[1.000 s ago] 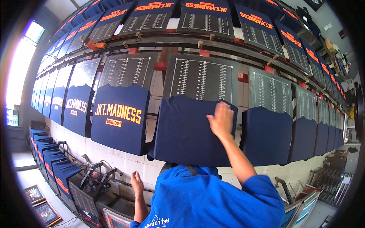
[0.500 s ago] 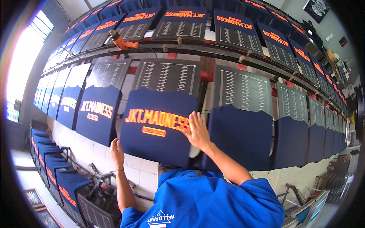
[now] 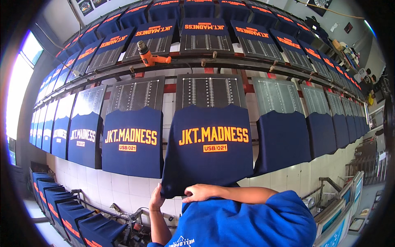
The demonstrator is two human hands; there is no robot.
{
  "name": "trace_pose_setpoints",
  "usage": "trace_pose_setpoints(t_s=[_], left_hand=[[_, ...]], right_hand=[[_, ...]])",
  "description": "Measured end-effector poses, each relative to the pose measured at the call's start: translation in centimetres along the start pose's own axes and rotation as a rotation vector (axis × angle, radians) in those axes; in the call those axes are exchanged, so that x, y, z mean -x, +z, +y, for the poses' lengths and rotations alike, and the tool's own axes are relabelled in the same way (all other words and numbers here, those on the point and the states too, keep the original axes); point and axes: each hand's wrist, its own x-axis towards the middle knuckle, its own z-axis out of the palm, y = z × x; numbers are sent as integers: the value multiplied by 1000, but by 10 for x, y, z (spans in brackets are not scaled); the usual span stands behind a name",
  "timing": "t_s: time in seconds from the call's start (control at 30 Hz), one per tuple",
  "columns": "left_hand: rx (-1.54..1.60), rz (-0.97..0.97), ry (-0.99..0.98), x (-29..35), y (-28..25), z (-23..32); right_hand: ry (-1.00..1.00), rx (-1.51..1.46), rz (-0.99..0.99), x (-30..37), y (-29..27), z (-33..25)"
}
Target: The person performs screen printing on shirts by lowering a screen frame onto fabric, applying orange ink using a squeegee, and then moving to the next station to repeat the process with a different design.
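In front of me a navy T-shirt lies over a dark printing board, with orange lettering and a small orange box across its chest. Its lower left corner is drawn out toward me and to the left. At that corner my left hand is closed on the edge of the fabric, fingers upward. My right hand has its fingers curled at the bottom hem, close to my body; the fingertips are partly hidden. A second navy T-shirt with the same print lies on the board just to the left.
A plain navy T-shirt covers the board to the right. Beyond a dark rail, an orange heat gun rests before another row of printed shirts. Draped boards stand lower left; framed screens lean lower right.
My view has shifted left. My right hand has left the shirt's print and come down to the hem. My left hand now meets the lower left corner, which has been pulled out.
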Motion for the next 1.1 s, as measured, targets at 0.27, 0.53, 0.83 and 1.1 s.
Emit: trace_pose_setpoints(t_s=[0.27,0.53,0.83,1.1], left_hand=[[-817,191,717,-8,125,52],[-836,243,742,-185,155,74],[-1079,525,1424,4,214,312],[-1479,250,925,12,152,185]], right_hand=[[-18,-352,749,9,-39,-40],[-835,-919,1152,184,-310,-203],[-1030,-832,1471,362,-283,-122],[-403,-1071,1434,276,-179,32]])
